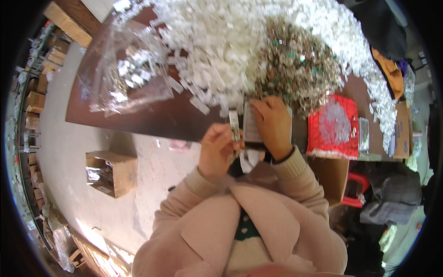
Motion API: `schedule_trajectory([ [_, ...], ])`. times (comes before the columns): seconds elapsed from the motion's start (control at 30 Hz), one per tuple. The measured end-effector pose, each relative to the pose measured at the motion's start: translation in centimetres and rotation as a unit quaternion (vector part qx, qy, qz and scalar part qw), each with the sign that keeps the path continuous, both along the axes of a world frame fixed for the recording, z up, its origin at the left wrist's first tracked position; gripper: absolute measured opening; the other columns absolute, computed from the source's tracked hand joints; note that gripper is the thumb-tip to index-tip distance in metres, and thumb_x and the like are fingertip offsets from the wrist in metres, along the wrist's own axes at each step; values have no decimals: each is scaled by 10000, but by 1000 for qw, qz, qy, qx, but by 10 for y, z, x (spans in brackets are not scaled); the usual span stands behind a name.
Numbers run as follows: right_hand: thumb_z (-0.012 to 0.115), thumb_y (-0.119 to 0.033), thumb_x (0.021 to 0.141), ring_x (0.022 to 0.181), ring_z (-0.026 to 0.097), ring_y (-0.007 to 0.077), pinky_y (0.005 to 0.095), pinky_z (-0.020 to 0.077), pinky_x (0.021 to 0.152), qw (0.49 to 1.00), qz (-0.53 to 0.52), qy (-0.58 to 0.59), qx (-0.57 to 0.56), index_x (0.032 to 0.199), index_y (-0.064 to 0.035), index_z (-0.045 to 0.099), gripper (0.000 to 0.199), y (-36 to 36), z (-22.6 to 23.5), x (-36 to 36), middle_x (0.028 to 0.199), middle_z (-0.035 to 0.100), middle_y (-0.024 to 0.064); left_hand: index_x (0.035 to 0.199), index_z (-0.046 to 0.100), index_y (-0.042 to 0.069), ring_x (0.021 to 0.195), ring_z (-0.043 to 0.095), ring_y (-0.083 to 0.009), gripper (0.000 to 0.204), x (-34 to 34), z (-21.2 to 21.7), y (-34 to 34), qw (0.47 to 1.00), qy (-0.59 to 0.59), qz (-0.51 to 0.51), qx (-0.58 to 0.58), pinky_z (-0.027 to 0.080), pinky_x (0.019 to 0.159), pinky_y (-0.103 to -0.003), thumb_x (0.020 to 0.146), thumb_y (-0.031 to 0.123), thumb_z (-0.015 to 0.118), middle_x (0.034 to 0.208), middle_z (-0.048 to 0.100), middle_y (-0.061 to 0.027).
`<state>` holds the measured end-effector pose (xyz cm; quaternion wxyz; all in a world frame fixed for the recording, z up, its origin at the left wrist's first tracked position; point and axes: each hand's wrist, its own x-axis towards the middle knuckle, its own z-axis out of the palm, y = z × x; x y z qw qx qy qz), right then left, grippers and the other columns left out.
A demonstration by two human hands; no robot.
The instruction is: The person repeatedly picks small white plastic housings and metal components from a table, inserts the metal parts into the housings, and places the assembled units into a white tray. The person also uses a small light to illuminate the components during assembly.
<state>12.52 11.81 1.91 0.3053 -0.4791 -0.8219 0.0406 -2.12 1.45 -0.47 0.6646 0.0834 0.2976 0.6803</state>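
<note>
The left hand (pixel 217 147) pinches a narrow, stiff-looking metal strip (pixel 235 125) upright by its lower end; it seems light and best held by its edges; just beside it the right hand (pixel 272 127) presses flat on a thin white card (pixel 251 124); beyond lie a heap of small metal parts (pixel 295 64) and white plastic pieces (pixel 217 41).

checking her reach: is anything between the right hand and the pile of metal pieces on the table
Nothing visible is. The right hand rests on a white card at the table edge, and the metal pieces lie just beyond its fingers.
</note>
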Motion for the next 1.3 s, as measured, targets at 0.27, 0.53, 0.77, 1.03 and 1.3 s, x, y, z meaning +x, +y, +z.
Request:
schedule_trajectory([
  [0.27,662,-21,885,838,661,317,370,526,715,989,59,131,-44,1004,-28,674,120,-10,20,-1,945,684,137,1047,580,73,746,628,-188,84,-5,7,3,998,-55,-13,1,554,832,-393,973,48,613,1002,677,-158],
  [0.53,675,48,876,852,703,193,288,543,762,927,86,308,-193,1066,-3,721,202,-44,40,6,971,728,141,1063,581,74,772,629,-179,90,-1,12,1,997,-66,-28,38,551,849,-391,980,76,617,1012,679,-137],
  [0.77,724,46,778,799,674,301,353,536,724,964,120,237,-8,947,-39,728,189,-54,55,9,881,716,102,1050,569,58,774,651,-179,82,7,22,-6,998,-30,-24,49,564,756,-365,988,96,606,999,682,-111],
  [1.03,696,26,780,776,668,267,363,509,716,962,159,214,56,977,-35,698,206,-57,51,-5,895,710,82,1103,608,80,784,669,-193,125,8,21,-10,989,-33,-20,144,558,731,-336,989,35,586,955,697,-111],
  [1.3,714,-22,802,825,662,294,372,505,743,957,161,226,-81,979,-89,721,189,-60,50,2,912,712,78,1078,640,85,728,656,-168,119,4,16,-8,990,-51,-34,128,555,696,-316,976,32,609,920,700,-101],
])
